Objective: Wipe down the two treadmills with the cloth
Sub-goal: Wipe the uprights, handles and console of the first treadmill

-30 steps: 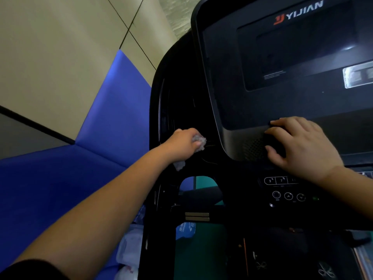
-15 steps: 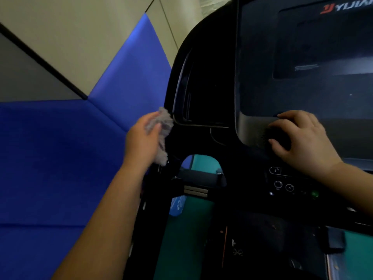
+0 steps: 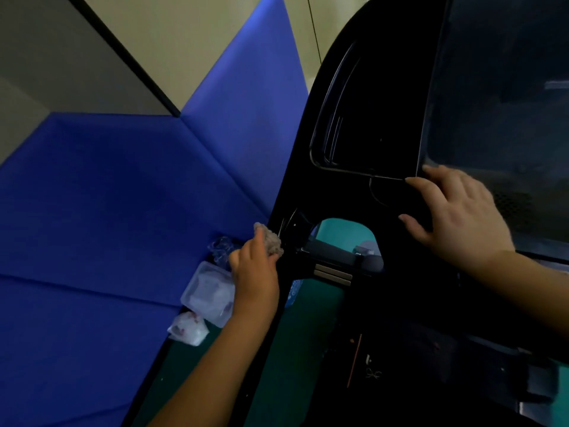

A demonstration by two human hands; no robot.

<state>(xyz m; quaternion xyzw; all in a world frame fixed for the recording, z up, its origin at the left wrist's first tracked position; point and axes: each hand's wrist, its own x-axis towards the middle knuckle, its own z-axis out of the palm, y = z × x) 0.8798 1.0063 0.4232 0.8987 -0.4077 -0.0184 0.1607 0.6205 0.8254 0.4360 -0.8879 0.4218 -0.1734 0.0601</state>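
Cloth (image 3: 271,241) bunched in left hand (image 3: 254,269), against treadmill (image 3: 369,118) frame.

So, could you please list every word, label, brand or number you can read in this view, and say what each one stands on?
No text can be read here.
Dark console screen: no brand or digits show.
Blue and white label below the treadmill frame: blurred.
Small white marks on the treadmill base: too small to read.
Clear plastic box: no legible print.
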